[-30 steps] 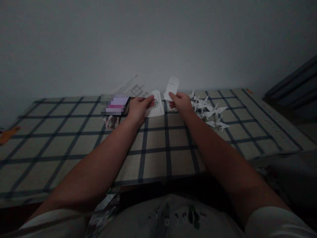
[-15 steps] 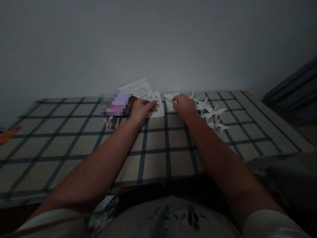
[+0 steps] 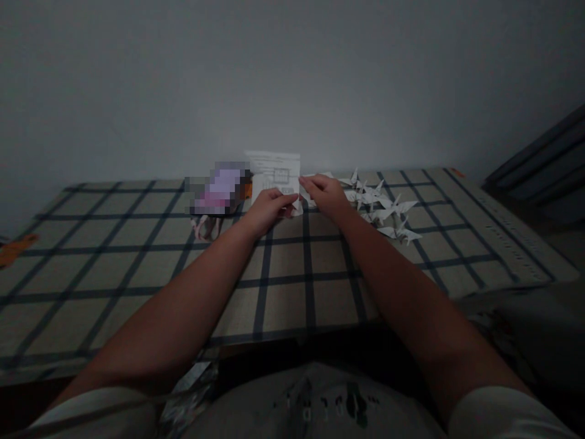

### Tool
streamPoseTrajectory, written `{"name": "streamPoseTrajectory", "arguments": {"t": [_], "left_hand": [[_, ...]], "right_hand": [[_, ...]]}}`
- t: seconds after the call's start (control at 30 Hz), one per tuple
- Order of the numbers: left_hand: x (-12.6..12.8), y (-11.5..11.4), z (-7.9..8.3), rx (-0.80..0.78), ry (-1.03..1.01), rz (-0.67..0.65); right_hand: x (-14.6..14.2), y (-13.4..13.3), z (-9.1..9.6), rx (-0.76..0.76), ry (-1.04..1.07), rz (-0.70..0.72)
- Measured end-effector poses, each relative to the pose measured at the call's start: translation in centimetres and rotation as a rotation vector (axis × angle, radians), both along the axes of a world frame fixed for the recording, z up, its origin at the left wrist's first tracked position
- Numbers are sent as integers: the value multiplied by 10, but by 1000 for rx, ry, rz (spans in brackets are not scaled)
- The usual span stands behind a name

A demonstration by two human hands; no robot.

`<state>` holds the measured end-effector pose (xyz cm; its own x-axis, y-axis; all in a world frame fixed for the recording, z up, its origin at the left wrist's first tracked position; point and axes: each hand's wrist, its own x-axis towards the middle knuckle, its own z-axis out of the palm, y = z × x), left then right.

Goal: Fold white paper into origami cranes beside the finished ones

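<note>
Surroundings: a cluster of small white folded paper cranes (image 3: 382, 208) lies on the beige cloth with dark blue checks (image 3: 137, 256), just to the right of the right hand (image 3: 325, 195). A blurred lilac and pink object (image 3: 220, 189) stands near the wall, to the left of the left hand (image 3: 269, 210); what it is cannot be told. A pale pink folded paper figure (image 3: 205, 227) lies in front of it. An orange scrap (image 3: 16, 249) sits at the cloth's far left edge, and a dark striped piece of furniture (image 3: 539, 164) stands at the right.

Item in hand: a white printed paper sheet (image 3: 276, 172) stands upright at the far side of the cloth, between the two hands. The left hand's fingers are curled closed on its lower edge and cover that edge. The right hand's fingertips are pinched on its lower right corner. A small white paper piece (image 3: 297, 209) shows beneath the left fingers.

Change noted: half a second earlier the sheet leaned to the left, held by the left hand alone, while the right hand lay flat on a small white slip beside the cranes. The right hand has since crossed to the sheet, which now stands square. The cranes and the blurred object have not moved.
</note>
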<state>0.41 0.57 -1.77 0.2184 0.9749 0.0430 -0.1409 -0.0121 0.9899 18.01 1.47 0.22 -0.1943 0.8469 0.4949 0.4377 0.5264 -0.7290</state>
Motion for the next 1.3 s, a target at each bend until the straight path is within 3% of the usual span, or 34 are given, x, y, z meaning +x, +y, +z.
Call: {"name": "streamPoseTrajectory", "arguments": {"t": [0.07, 0.13, 0.33, 0.5, 0.67, 0.9, 1.1, 1.3], "left_hand": [[1, -2, 0, -3, 27, -74], [2, -3, 0, 1, 48, -59], [0, 4, 4, 65, -24, 268], [0, 4, 6, 52, -126, 173], [2, 0, 3, 43, -127, 31], [3, 1, 4, 19, -159, 96], [-2, 7, 8, 22, -275, 284], [-3, 7, 7, -6, -289, 273]], "right_hand": [[-3, -1, -1, -89, 121, 26], [-4, 0, -1, -163, 200, -1], [2, 6, -5, -60, 171, -186], [1, 6, -9, 82, -38, -188], [-4, 2, -8, 79, -84, -38], [-6, -3, -5, -46, 17, 46], [-2, 5, -8, -142, 234, -82], [-1, 8, -6, -261, 367, -138]]}}
